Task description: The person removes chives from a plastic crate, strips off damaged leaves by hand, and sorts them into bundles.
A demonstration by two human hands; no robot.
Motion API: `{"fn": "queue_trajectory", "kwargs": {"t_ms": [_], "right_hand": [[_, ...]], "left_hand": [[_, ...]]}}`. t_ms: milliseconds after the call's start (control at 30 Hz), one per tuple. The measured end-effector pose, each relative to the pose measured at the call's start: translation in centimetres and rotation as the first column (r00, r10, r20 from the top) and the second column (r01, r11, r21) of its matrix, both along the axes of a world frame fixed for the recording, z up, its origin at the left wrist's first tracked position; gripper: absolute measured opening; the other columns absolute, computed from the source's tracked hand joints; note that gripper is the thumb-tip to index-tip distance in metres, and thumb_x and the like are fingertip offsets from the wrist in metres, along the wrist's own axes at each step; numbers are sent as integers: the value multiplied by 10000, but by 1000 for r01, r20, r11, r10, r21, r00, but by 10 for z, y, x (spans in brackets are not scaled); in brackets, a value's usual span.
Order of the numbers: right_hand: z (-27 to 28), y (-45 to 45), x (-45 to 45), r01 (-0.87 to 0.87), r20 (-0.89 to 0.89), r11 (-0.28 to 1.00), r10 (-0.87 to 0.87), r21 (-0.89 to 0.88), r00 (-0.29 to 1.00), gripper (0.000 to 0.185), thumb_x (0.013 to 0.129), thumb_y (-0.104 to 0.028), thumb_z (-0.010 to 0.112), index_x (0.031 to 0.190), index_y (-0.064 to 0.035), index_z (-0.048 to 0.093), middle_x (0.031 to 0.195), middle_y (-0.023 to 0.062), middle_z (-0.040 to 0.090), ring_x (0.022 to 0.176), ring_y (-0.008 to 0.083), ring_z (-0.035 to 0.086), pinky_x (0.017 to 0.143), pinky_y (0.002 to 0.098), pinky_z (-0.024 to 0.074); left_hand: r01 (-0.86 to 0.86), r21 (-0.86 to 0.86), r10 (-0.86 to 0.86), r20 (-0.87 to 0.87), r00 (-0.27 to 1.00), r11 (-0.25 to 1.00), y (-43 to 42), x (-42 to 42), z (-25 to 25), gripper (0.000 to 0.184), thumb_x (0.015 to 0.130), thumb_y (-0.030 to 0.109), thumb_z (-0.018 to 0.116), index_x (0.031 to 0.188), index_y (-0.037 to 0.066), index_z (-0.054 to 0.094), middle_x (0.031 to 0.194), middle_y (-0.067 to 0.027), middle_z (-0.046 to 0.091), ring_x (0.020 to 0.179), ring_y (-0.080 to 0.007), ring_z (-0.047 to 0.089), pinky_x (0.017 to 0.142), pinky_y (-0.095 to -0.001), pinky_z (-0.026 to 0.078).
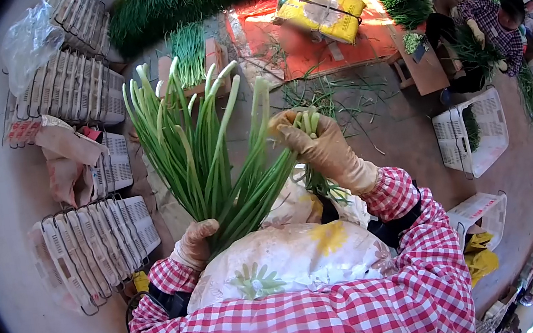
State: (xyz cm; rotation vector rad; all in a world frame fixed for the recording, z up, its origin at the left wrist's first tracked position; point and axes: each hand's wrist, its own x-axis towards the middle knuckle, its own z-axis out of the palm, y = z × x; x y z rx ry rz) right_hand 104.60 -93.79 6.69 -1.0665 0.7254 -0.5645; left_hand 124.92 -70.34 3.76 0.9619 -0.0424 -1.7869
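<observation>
Green stalks [210, 197] come first in my head view, at eleven o'clock ahead of me. My left hand [197, 243] is wrapped round their low part. My right hand [328, 145], at one o'clock, is curled tight round a few pale ends [308, 122]. I think the stalks are light, bendy and maybe slippery. They could squash, so the low, bunched part seems best for a gentle hold.

Lettering on yellow package [343, 21], white crate [481, 209]: unreadable.
</observation>
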Motion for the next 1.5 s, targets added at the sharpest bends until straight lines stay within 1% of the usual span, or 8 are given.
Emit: {"fn": "queue_trajectory", "kwargs": {"t_ms": [267, 367, 533, 700, 933, 1200, 1333, 1500], "right_hand": [[-26, -83, -53, 561, 198, 828, -549, -5, 812, 214, 898, -227, 584, 913, -23, 648, 604, -35, 528, 517, 60, 491, 448, 198, 349], [-6, -118, -75, 799, 302, 601, -763, 5, 571, 221, 932, -194, 520, 981, 12, 583, 697, 43, 569, 608, 133, 560, 553, 244, 508], [-17, -101, -69, 298, 58, 823, -309, -484, 949, 232, 878, -195, 620, 1072, -68, 609, 737, -55, 578, 530, 2, 425, 453, 170, 343], [20, -44, -8, -130, 77, 984, 121, 118, 990, 412, 742, -270, 771, 1058, -52, 621, 677, -61, 552, 483, 12, 405, 415, 187, 306], [34, -52, -33, 160, 60, 952, -149, -263, 987, 147, 864, -207, 636, 847, -62, 640, 740, 18, 654, 478, 18, 469, 395, 176, 334], [51, -75, -90, 531, 309, 826, -463, -190, 831, 199, 873, -246, 622, 890, -49, 593, 679, 8, 580, 478, 28, 441, 390, 181, 327], [16, -138, -159, 690, 327, 264, -731, -673, 599, 195, 873, -236, 630, 845, -44, 639, 686, -20, 582, 499, 30, 462, 430, 161, 333], [44, -116, -157, 628, 339, 441, -571, -641, 748, 292, 872, -285, 629, 951, -4, 610, 875, 20, 629, 747, 72, 571, 639, 190, 448]], "left_hand": [[5, 108, -29, 224, 974, 994, -16, -4, 27, 409, 740, 177, 705, 1077, -27, 599, 1052, -119, 628, 967, -216, 603, 893, -354, 478], [146, -113, -90, 392, 915, 983, 20, 17, -29, 409, 721, 137, 701, 1098, 17, 599, 1058, -85, 630, 990, -216, 590, 932, -361, 435], [26, -27, -18, 243, 970, 999, -28, -10, 36, 543, 680, 81, 708, 1196, 36, 542, 1166, -84, 584, 1063, -227, 550, 969, -353, 397], [178, -55, -156, 277, 948, 982, -40, -13, 34, 707, 660, 75, 747, 1296, 34, 440, 1261, -90, 515, 1145, -208, 488, 1010, -336, 346], [156, -138, -122, 228, 966, 978, -50, -19, 48, 759, 663, 105, 760, 1324, 25, 396, 1279, -92, 495, 1155, -211, 479, 1008, -349, 348], [239, -148, -205, 213, 955, 960, -54, -18, 55, 702, 667, 131, 725, 1291, -1, 432, 1210, -132, 552, 1085, -227, 540, 961, -336, 409], [162, -229, -118, 195, 974, 960, -58, -21, 59, 623, 709, 94, 691, 1271, -20, 448, 1164, -155, 580, 1017, -225, 581, 881, -344, 473], [346, -197, -242, 415, 877, 917, -60, -11, 52, 475, 787, 181, 641, 1192, -30, 511, 1062, -174, 622, 848, -212, 621, 742, -304, 507]]}}
